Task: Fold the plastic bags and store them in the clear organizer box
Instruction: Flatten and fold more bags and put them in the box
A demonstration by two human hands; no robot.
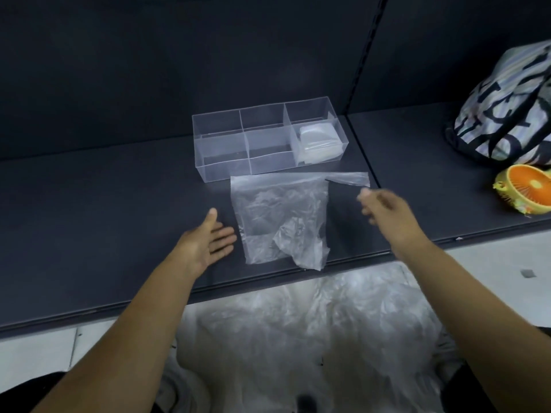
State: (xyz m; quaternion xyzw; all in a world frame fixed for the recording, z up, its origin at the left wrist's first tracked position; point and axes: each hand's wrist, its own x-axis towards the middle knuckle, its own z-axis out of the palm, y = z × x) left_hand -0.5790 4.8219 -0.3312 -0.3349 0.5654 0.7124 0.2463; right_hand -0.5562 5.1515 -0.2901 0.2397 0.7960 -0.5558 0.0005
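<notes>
Bag (277,216): clear, crinkled, flat | organizer box (223,150): folded bags (317,144), right compartment

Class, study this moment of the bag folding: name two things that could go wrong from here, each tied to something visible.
The plastic bag lies crumpled with its lower corner near the shelf edge; it may fold unevenly or slide off.
The left hand lies open beside the bag, not on it, so a tug by the blurred right hand could drag it.
</notes>
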